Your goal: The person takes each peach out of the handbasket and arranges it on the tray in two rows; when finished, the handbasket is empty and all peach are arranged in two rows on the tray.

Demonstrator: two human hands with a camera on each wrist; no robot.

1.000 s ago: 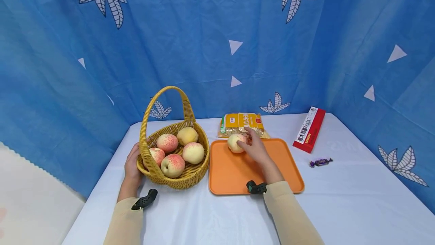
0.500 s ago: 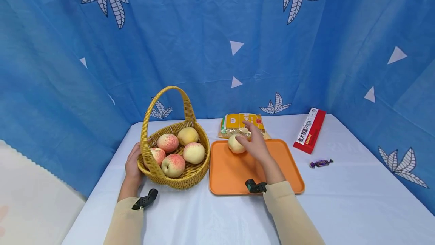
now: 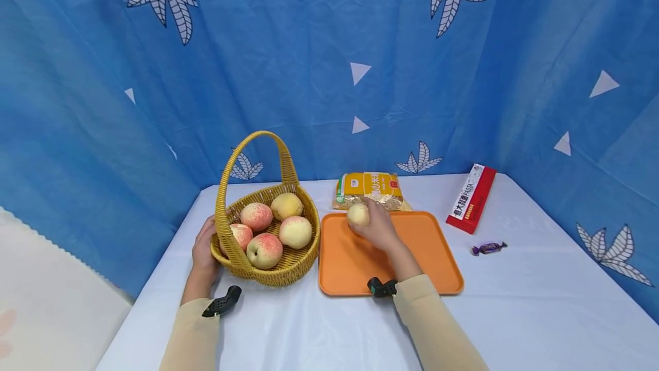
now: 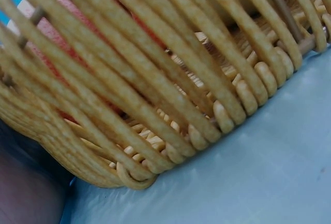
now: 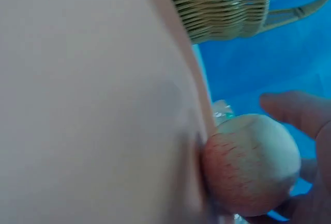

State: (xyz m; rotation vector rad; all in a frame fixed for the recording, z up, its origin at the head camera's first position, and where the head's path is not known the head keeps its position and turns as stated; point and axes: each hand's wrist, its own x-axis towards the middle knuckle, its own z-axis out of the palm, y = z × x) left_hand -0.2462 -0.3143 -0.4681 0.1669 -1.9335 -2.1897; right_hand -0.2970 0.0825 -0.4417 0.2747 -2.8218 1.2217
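My right hand (image 3: 380,228) grips a pale peach (image 3: 357,214) over the far left part of an orange tray (image 3: 340,271). In the right wrist view, this peach (image 5: 251,164) shows a red blush and sits between the palm side and the fingers. At left, my left hand (image 3: 203,248) holds the side of a yellow wicker basket (image 3: 290,272) with a tall arched handle; most of its fingers are hidden behind the basket. Several peaches (image 3: 265,251) lie inside. Close up, the left wrist view shows the basket's slats (image 4: 155,79) and a blurred bit of hand.
Behind the tray lies a yellow bag of grain (image 3: 370,185). A red and white pasta packet (image 3: 471,198) and a purple wrapped candy (image 3: 489,248) lie to its right on the white tablecloth (image 3: 288,331). A blue curtain (image 3: 309,74) encloses the back and sides.
My right hand, spread beside the peach half a second ago, has come in around it and now grips it. The left hand stays at the basket.
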